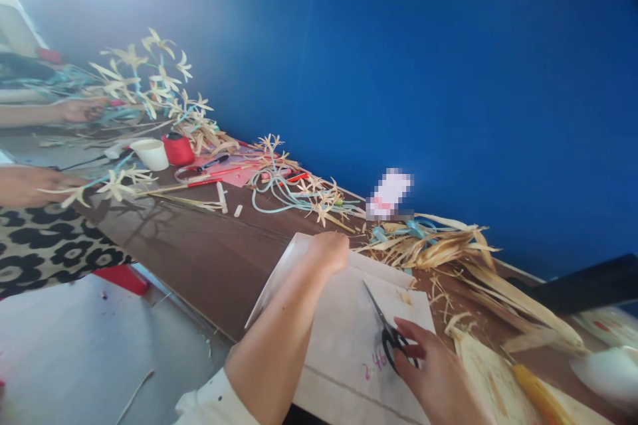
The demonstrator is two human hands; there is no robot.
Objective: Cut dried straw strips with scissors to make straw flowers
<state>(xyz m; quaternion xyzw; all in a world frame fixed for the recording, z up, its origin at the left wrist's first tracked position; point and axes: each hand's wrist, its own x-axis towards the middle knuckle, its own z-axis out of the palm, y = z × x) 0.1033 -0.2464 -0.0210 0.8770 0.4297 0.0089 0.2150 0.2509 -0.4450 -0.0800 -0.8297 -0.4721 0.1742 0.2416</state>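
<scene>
White paper (pixel 343 325), creased and bearing handwritten pink marks (pixel 373 368), lies beneath your two hands at the lower centre of the frame. Your right hand (pixel 429 366), lower right of centre, has its thumb and fingers closed about the black loops of the scissors (pixel 381 319); the blades lie together over the sheet, tip toward the upper left. A yellow object (pixel 541 393), blurred, sits at the lower right of the frame. Your left hand (pixel 329 250) rests at the far edge of the sheet, fingers folded under; you are advised that whether they pinch the paper or only press on it cannot be told.

Just beyond the sheet, right of centre, dry husks (pixel 438 249) are heaped on the brown table (pixel 199 265). Left of them, near the middle of the frame, lie small pale flowers (pixel 321 202) and looped light-blue cords (pixel 272 196). At the left edge, another person's hand (pixel 37 186) holds a flower stem (pixel 112 176). Above it in the frame stand a white cup (pixel 150 155) and, just beside it, a red spool (pixel 178 149). Taller blossoms (pixel 149 76) rise at the upper left, before the blue wall (pixel 423 66).
</scene>
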